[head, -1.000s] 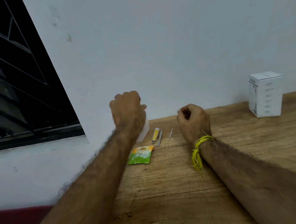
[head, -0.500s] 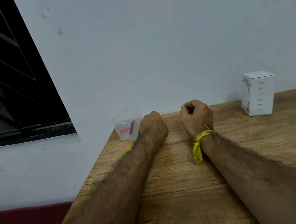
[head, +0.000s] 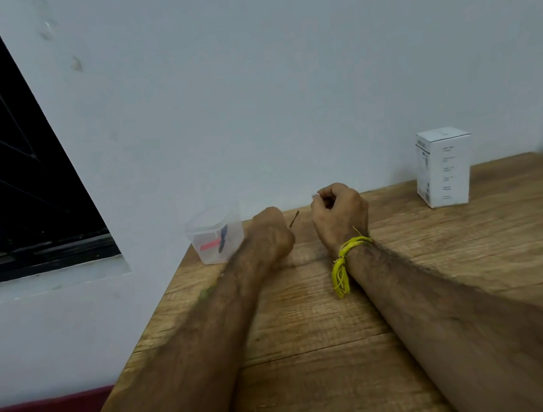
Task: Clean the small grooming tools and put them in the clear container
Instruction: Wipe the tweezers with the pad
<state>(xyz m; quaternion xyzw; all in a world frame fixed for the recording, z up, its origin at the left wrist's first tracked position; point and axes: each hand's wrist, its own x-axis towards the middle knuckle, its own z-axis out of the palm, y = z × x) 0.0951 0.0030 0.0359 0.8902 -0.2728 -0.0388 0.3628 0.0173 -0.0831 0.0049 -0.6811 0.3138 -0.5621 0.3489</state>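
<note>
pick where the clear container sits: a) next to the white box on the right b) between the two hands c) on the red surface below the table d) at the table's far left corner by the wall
d: the clear container stands at the far left corner of the wooden table against the wall, left of the left hand, far from the white box.

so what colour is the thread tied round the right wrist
Yellow, seen in the head view: the thread hangs loose below the right hand.
</note>
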